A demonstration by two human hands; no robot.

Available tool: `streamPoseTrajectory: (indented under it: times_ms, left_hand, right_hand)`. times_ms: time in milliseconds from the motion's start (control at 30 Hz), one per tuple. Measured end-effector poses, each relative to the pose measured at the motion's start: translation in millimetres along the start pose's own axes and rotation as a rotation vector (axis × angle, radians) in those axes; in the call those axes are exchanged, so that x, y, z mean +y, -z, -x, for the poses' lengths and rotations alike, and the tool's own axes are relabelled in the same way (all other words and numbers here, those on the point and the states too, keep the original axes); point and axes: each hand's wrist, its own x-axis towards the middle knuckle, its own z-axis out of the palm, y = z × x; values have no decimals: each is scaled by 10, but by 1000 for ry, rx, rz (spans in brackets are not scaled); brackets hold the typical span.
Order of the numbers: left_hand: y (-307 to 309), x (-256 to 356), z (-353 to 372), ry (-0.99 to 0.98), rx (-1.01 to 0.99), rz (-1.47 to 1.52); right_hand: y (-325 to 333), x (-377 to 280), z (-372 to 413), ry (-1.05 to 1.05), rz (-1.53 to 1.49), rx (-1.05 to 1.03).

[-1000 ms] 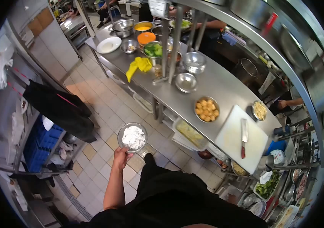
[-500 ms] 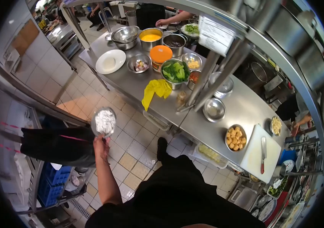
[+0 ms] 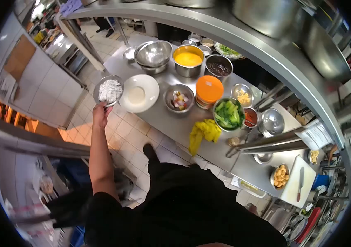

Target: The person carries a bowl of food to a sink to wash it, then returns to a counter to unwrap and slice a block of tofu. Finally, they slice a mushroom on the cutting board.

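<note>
My left hand grips the near rim of a metal bowl at the left. A heap of white powder fills much of it. The bowl is held beyond the left end of the steel table, beside a white plate. On that plate lies a pale round thing whose kind I cannot make out. To the plate's right stands a steel bowl with chopped pieces in it. My right hand is out of view.
The steel table also bears stacked metal bowls, a pot of yellow liquid, an orange-lidded tub, green leaves, a yellow cloth, and a knife on a white board. A steel shelf arches overhead.
My left hand has carried the bowl of powder forward to the table's left end. The view has moved nearer the table's left part, and the co-worker's hand at the back no longer shows.
</note>
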Motion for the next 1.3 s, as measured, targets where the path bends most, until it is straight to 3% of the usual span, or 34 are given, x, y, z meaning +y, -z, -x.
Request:
streamPoseTrajectory:
  times_ms: [133,200,367,433,500,567,600,733,767,800,933,967,1033,1067,1133,1200,1300]
  left_hand:
    - [-71,-307,-1831,96,-182,-228]
    - [-197,-369,-2552,139,-287,-312]
    - [-536,-735,-3483,388,-583,-315]
    - [-592,-731,-3632,444,-626,-336]
    - [-694,-647,-3773,500,-667,-346]
    - [-803,-496,-3942,498,-588,-642]
    - [-843,-515,-4148,412,-515,-646]
    - [-1192,-1040,-5315,283,-503,-503]
    - [-1295,-1106,-5384,285,-548,-351]
    - [-1402,-1094,-5499,419,-610,-281]
    - [-1518,-1018,-5705,408,-644,-311]
    - [-1503,-979,-5798,366,-662,-307]
    - [-1435,-874,-5992,187,-722,-311]
    - [-1399,-790,-6022,-91,-749,-540]
    - [-1388,-401,-5573,-12,-432,-394]
    - [-1291,-193,-5362,-40,-351,-302]
    - [-1088,197,-4908,-117,-392,-351]
  right_hand:
    - [-650,456,384,52,-98,172]
    - [-1132,752,972,60,-211,124]
    - [-2188,1524,2099,60,-409,94]
    - [-2452,1861,2369,179,-515,-220]
    - [-2695,2102,2476,226,-574,-215]
    - [-2835,2424,2463,610,-214,-189]
    - [-2937,2474,2612,781,95,-18]
    - [-2958,2935,2775,610,-329,-90]
    - [-3218,2867,3030,553,-527,173]
    - [-3292,2906,3219,584,-557,202]
    - [-3690,2867,4179,499,-574,357]
    - [-3668,2915,4295,483,-625,253]
    - [-3647,3046,4442,449,-702,274]
    - [-3579,3134,4453,461,-742,305]
    - [-3391,3410,4313,438,-805,326]
    - [-3306,3496,4251,423,-846,402]
    - [-3019,3712,3996,415,-900,454]
